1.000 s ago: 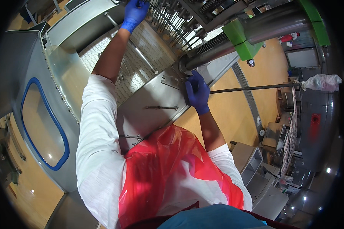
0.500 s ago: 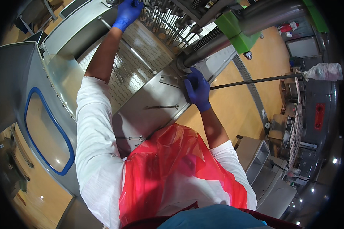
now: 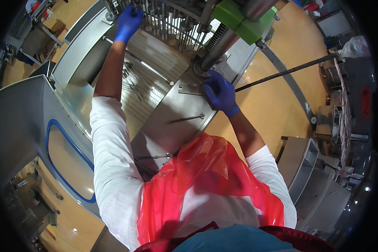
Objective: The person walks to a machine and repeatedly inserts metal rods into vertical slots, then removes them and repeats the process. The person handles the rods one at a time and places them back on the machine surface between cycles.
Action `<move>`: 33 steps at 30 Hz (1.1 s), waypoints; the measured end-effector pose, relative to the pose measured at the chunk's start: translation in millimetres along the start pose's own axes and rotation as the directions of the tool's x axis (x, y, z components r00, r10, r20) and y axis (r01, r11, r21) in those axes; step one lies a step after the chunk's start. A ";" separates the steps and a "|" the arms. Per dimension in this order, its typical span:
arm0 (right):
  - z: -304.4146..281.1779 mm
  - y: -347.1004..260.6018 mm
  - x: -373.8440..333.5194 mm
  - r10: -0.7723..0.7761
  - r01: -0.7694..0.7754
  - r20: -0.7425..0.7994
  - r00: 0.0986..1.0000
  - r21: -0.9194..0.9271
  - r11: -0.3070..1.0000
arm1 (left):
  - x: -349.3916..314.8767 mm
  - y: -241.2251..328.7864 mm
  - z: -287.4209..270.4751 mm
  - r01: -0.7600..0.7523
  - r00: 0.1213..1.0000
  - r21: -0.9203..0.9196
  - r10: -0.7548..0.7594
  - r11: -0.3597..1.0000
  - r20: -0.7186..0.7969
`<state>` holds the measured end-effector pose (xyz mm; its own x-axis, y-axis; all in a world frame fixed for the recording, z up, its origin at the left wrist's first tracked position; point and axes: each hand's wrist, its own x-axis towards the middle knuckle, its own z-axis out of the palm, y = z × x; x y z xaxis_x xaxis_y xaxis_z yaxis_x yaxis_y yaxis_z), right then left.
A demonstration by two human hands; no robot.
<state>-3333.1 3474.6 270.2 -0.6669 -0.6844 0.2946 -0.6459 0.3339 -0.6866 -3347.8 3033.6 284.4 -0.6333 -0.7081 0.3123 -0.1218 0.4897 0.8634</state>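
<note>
My left hand (image 3: 129,25), in a blue glove, reaches up to the left end of a row of metal needles (image 3: 161,27) hanging from the machine's head. Its fingers are curled round something dark that I cannot make out. My right hand (image 3: 223,93), gloved in blue too, lies at the right edge of the steel machine bed (image 3: 155,122), close to the foot of a thick metal column (image 3: 214,50). Its fingers are bent inward; what they close on is in shadow. Several loose thin needles (image 3: 134,82) lie on the perforated plate (image 3: 153,54) between my arms.
A green clamp block (image 3: 243,21) surrounds the column. A polished rod (image 3: 145,63) crosses the plate. Small metal pins (image 3: 187,119) lie on the bed nearer me. At left stands a curved cover with a blue-edged window (image 3: 69,159). A dark pole (image 3: 285,72) extends right.
The whole view has shifted and turned a little. Both hands keep about the same places on the machine, with the left still at the needle row and the right at the edge.
</note>
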 end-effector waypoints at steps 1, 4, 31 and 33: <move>0.1 0.3 -0.3 -0.009 0.009 -0.004 1.000 0.012 1.000 | 3.3 -4.6 -1.3 -0.082 0.997 0.006 0.082 0.997 -0.007; -0.1 2.9 -1.4 -0.026 0.026 -0.009 1.000 0.019 0.999 | 4.4 -4.0 -7.8 -0.083 0.994 0.063 0.078 0.995 0.071; -3.1 2.4 -1.3 -0.014 0.015 -0.010 1.000 0.043 0.999 | 13.7 -16.4 -2.4 -0.126 0.992 0.130 0.125 0.983 0.016; -1.6 4.2 1.0 -0.021 0.022 -0.015 1.000 0.029 0.999 | 14.1 -22.7 -1.5 -0.085 0.996 0.060 0.084 0.995 0.008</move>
<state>-3337.1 3476.3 268.6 -0.6587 -0.6814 0.3190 -0.6491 0.3002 -0.6990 -3352.8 3011.8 269.9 -0.6477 -0.6601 0.3805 -0.1136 0.5775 0.8084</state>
